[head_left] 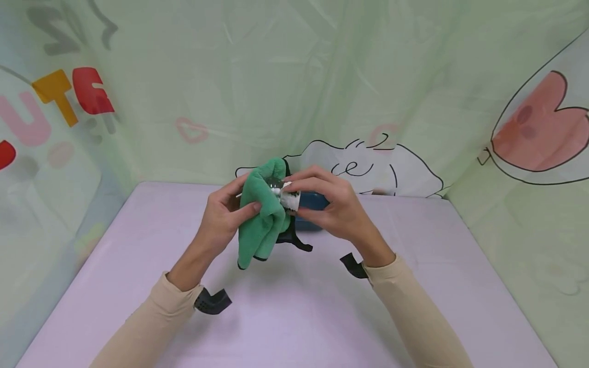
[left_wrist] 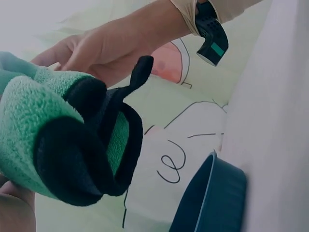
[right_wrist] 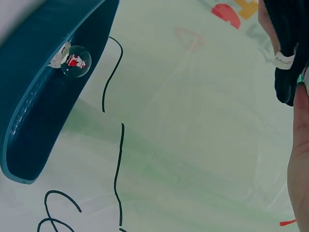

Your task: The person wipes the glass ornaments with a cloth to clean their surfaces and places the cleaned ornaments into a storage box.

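A green plush cloth with dark edging (head_left: 259, 220) hangs bunched in my left hand (head_left: 218, 217), the thumb pressed on its near side. My right hand (head_left: 336, 202) pinches the white base of a small snow globe (head_left: 290, 199) between thumb and fingers, its clear ball turned toward the cloth. The cloth wraps partly around the ball. In the left wrist view, the folded cloth (left_wrist: 38, 106) shows its dark border, and the globe is hidden behind it. A second snow globe (right_wrist: 76, 62) with a red-and-white figure sits inside a blue bin (right_wrist: 19, 164).
The blue bin (head_left: 310, 225) stands on the pale lilac table (head_left: 294, 317) behind my hands, near the back edge. Pale green printed curtains (head_left: 207, 76) enclose the table at the back and sides. A black curved piece sticks out at each sleeve cuff.
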`<state>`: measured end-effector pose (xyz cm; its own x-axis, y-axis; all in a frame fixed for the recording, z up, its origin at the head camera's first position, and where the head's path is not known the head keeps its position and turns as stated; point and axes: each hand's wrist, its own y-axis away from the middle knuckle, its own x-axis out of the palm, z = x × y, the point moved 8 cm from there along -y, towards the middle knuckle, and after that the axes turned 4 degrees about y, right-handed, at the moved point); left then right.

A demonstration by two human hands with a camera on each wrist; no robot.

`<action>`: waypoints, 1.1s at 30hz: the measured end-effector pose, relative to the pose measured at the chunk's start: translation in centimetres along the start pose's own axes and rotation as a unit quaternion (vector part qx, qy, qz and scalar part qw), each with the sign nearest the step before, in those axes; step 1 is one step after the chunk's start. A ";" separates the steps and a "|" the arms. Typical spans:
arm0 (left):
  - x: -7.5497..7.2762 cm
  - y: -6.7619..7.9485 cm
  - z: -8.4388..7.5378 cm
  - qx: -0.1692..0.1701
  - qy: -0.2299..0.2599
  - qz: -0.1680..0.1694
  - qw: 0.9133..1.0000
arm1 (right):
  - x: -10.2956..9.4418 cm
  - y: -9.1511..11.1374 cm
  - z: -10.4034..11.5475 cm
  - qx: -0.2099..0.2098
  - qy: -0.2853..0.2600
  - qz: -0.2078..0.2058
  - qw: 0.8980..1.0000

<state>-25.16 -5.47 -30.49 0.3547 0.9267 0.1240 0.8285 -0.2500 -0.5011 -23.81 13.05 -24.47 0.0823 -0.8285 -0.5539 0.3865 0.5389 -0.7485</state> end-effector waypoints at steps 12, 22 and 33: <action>1.2 0.0 -1.6 0.106 -0.075 0.050 0.990 | -0.1 0.2 -0.9 0.080 -0.066 -0.013 0.995; 1.5 0.2 -2.1 0.142 -0.096 0.065 0.983 | 0.0 0.3 -1.4 0.139 -0.023 0.002 0.990; 1.5 0.3 -2.1 0.139 -0.089 0.063 0.984 | 0.6 0.6 -2.2 0.187 -0.075 0.025 0.979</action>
<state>-23.49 -4.75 -28.64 0.3448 0.9341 -0.0931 0.6241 -0.3022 -0.7205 -25.51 13.16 -26.05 0.2336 -0.8302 -0.5062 0.6857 0.5097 -0.5196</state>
